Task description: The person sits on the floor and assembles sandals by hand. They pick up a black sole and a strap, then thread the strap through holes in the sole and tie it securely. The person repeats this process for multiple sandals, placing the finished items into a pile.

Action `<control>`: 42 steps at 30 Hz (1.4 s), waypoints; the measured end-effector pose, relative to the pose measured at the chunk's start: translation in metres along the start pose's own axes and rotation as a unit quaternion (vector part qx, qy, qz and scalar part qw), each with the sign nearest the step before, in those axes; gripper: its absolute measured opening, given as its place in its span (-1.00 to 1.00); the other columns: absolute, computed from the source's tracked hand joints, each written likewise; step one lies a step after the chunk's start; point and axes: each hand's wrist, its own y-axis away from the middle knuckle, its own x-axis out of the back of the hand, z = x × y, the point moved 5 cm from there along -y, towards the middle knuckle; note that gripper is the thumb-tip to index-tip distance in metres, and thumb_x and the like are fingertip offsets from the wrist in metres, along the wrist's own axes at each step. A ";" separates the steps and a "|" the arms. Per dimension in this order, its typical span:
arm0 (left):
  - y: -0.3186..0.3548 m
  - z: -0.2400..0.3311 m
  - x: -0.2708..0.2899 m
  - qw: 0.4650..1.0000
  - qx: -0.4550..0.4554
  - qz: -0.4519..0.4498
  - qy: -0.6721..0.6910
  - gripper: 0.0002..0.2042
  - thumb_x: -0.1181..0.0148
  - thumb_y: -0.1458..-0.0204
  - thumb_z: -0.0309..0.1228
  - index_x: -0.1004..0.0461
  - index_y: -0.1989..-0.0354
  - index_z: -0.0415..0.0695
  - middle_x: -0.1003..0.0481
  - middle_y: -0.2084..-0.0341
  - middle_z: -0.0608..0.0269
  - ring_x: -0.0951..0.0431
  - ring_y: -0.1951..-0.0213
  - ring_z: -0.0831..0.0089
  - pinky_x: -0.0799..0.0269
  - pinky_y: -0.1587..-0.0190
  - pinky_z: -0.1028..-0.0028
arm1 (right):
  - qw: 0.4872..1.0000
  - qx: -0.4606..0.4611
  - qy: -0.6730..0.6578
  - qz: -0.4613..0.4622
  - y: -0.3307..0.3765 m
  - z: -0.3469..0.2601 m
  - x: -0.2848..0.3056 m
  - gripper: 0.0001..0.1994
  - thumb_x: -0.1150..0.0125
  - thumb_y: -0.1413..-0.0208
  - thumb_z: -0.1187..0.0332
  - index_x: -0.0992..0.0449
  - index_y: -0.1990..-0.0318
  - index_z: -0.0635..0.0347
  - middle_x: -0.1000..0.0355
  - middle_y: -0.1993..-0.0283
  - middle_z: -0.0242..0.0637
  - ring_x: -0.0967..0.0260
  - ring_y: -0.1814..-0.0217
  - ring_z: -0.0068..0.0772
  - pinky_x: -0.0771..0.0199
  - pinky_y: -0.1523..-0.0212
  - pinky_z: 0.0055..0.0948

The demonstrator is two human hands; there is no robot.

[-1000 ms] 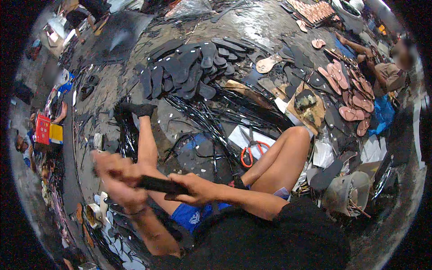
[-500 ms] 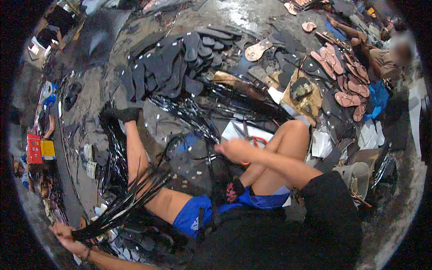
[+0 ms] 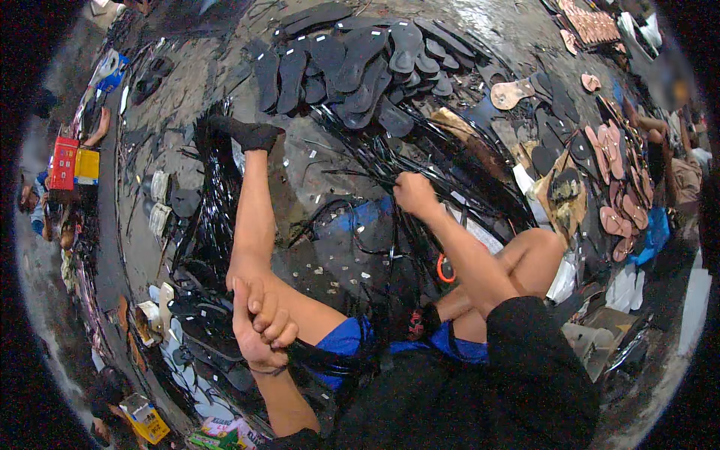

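Observation:
My left hand (image 3: 264, 321) hovers over my left thigh, palm turned up. Its fingers are loosely curled and apart, with nothing visible in them. Glossy black strips (image 3: 334, 358) lie across my lap beside that wrist. My right hand (image 3: 416, 195) is closed at the edge of a long pile of black strips (image 3: 367, 154), and strips run down from beneath it; the fingertips are hidden. An orange ring-shaped handle (image 3: 445, 268) shows beside my right forearm. Another thick bundle of black strips (image 3: 214, 191) hangs down by my left foot.
Black sandal soles (image 3: 360, 64) are heaped ahead. Pink sandals (image 3: 616, 221) lie in rows at the right, near a seated person (image 3: 684, 180). A tan sole (image 3: 511, 94) and a brown cardboard piece (image 3: 564, 196) lie between. Red and yellow boxes (image 3: 64, 163) stand at the left.
My left hand has come in from the far lower left to above my thigh, and the strip bundle it held is out of it. My right hand has moved forward to the strip pile.

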 end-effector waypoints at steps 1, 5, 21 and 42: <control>-0.009 0.001 0.003 1.000 0.001 0.027 -0.002 -0.55 0.43 -0.37 0.07 -0.20 0.36 0.01 0.01 0.78 0.46 0.13 0.83 0.62 0.09 0.76 0.50 | 0.998 0.012 -0.053 -0.014 -0.004 0.018 0.018 -0.73 -0.26 -0.02 0.27 -0.60 0.24 0.31 -0.56 0.22 0.08 -0.55 0.14 0.08 -0.57 0.17 -0.10; -0.035 -0.002 0.005 0.991 -0.005 0.007 -0.136 -0.61 0.29 -0.40 -0.09 -0.24 0.45 -0.01 -0.04 0.77 0.49 0.08 0.82 0.68 0.09 0.82 0.63 | 0.948 -0.111 -0.274 -0.115 0.008 0.022 0.076 -0.62 -0.35 -0.11 0.12 -0.64 0.11 0.28 -0.61 0.25 -0.19 -0.49 0.21 -0.43 -0.46 0.14 -0.34; -0.170 -0.086 0.033 0.860 -0.012 0.169 -0.482 -0.78 -0.32 -0.14 -0.24 -0.59 0.34 -0.15 -0.24 0.78 0.57 -0.13 0.79 0.73 0.04 0.73 0.57 | 0.960 0.127 -0.243 -0.062 0.104 -0.056 0.081 -0.80 -0.17 -0.26 0.32 -0.49 0.20 0.33 -0.49 0.43 -0.22 -0.35 0.46 -0.42 -0.35 0.37 -0.34; -0.060 -0.075 -0.044 0.706 -0.036 -0.025 -0.707 -0.81 -0.23 -0.21 -0.35 -0.54 0.29 -0.26 -0.37 0.54 0.56 -0.27 0.45 0.74 -0.20 0.43 0.62 | 0.860 0.027 -0.494 -0.127 0.095 -0.138 0.203 -0.72 -0.24 -0.24 0.21 -0.61 0.28 0.31 -0.58 0.37 -0.31 -0.51 0.34 -0.61 -0.50 0.34 -0.58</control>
